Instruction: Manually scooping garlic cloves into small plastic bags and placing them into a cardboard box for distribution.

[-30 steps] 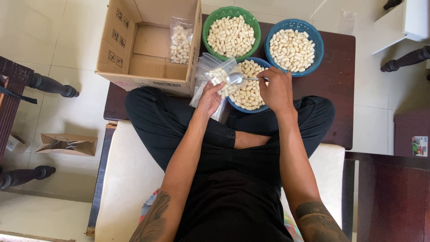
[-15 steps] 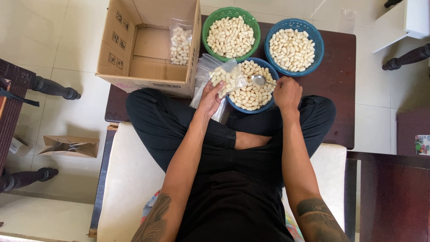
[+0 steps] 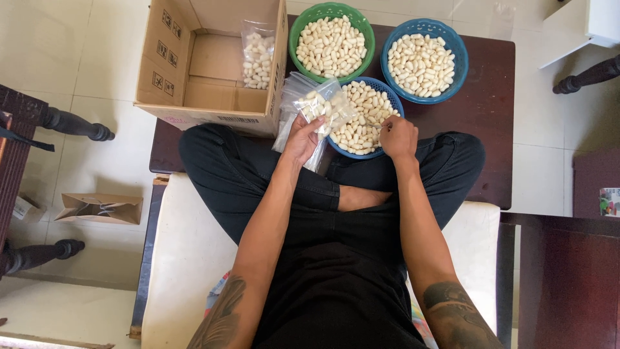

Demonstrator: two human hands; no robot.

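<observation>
My left hand (image 3: pixel 302 137) holds up a clear plastic bag (image 3: pixel 326 103) partly filled with pale peeled cloves, tilted over the near blue bowl (image 3: pixel 361 156) of the same cloves. My right hand (image 3: pixel 397 137) rests at that bowl's right rim with its fingers curled shut. The spoon it held earlier is hidden under the hand. A loose stack of empty clear bags (image 3: pixel 289 97) lies under and behind the left hand.
A green bowl (image 3: pixel 294 35) and a second blue bowl (image 3: pixel 460 48) of cloves stand farther back on the dark wooden table (image 3: pixel 484 129). An open cardboard box (image 3: pixel 213 97) at the left holds one filled bag (image 3: pixel 258 58). A paper bag (image 3: pixel 103 208) lies on the tiled floor.
My right hand carried a spoon from the bag's mouth back to the near blue bowl and dropped to its right rim. The bag in my left hand has gained cloves.
</observation>
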